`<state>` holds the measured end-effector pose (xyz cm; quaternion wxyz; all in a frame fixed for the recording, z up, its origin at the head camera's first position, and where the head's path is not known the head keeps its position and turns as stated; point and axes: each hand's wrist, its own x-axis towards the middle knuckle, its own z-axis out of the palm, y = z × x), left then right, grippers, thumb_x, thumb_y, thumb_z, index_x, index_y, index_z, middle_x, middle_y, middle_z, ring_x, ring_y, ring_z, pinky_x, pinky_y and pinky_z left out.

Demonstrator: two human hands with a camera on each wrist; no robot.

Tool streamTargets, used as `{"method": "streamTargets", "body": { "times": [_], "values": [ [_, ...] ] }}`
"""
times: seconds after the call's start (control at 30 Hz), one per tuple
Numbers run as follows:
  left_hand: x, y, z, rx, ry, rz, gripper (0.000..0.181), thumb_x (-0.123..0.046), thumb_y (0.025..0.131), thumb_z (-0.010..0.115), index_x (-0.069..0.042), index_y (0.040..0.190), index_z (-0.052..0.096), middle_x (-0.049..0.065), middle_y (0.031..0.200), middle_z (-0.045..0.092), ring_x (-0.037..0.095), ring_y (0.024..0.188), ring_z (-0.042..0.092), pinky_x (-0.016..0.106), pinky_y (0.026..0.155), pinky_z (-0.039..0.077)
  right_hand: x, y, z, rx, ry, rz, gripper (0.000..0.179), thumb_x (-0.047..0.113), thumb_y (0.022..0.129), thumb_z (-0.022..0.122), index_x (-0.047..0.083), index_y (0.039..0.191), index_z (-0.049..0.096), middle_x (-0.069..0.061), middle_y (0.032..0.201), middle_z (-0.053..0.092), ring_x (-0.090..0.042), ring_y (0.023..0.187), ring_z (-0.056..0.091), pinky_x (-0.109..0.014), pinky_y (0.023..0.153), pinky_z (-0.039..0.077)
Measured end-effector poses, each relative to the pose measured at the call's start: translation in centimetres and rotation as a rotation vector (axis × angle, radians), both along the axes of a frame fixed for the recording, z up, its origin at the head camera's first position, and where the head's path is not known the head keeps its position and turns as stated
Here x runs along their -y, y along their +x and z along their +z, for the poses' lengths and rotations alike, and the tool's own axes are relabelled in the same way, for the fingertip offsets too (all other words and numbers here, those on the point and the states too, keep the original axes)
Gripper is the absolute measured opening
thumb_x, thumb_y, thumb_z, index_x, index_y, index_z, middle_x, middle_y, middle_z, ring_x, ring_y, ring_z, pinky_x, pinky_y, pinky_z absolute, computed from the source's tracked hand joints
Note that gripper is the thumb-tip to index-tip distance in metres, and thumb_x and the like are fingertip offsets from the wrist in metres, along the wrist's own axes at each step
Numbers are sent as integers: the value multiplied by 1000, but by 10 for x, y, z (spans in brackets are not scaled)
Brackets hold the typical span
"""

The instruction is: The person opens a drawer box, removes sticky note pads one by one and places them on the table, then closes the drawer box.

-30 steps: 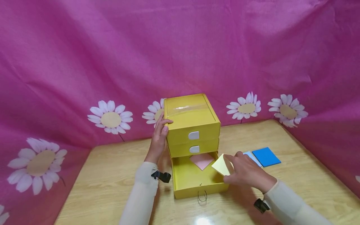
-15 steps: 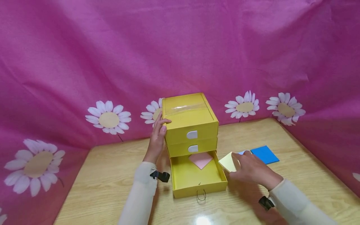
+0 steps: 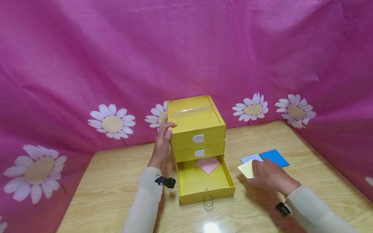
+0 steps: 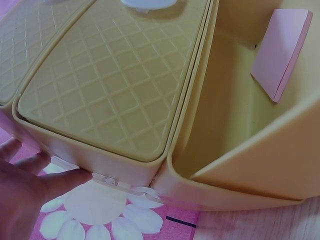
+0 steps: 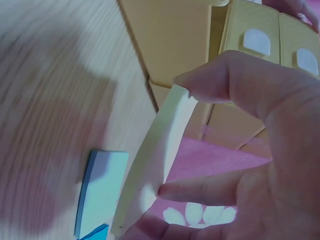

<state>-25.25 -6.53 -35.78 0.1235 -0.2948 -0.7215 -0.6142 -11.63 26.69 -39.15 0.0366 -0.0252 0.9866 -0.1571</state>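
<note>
My right hand [image 3: 271, 176] pinches a pale yellow sticky-note pad [image 3: 247, 169] just right of the drawer unit. In the right wrist view, thumb and fingers hold this pad [image 5: 159, 142] by its opposite edges, and it bows slightly. Against the left side of the yellow drawer unit [image 3: 198, 119] rests my left hand [image 3: 161, 145], fingers extended along the side and top edge. The bottom drawer [image 3: 207, 196] is pulled out. Inside, towards the back, lies a pink sticky-note pad [image 3: 208, 165], turned cornerwise; the left wrist view shows the same pink pad [image 4: 281, 55].
On the wooden table [image 3: 116, 187], a light blue pad [image 3: 251, 158] and a darker blue pad [image 3: 274, 157] lie side by side, right of the unit. Two upper drawers with white tabs [image 3: 198, 138] are closed. A flowered pink cloth [image 3: 186, 48] hangs behind.
My right hand has carried the pale yellow pad from over the open drawer rightwards, past its side wall, towards the blue pads. My left hand stays on the unit.
</note>
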Motion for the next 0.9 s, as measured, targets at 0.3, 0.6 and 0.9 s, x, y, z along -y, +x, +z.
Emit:
{"method": "streamTargets", "body": {
  "times": [0.3,0.6,0.9],
  "values": [
    [0,0,0,-6,8,-6,32,-18,100,38,1,123,51,17,159,13,30,146,12,57,112,18,-11,0,-8,95,4,-45,44,36,72,79,6,78,47,-6,65,43,-20,61,42,-29,51,31],
    [0,0,-1,-17,10,-8,32,-17,99,38,0,122,51,19,159,13,31,146,11,58,112,17,-20,2,-13,140,39,-72,50,39,70,78,2,82,46,-9,68,43,-22,62,42,-31,51,33],
    [1,2,1,-8,-13,10,30,-17,99,37,-3,123,51,17,160,13,30,146,12,58,111,18,-25,1,-14,186,108,-81,59,43,69,79,-4,88,49,-11,71,47,-25,63,48,-36,55,40]
  ]
}}
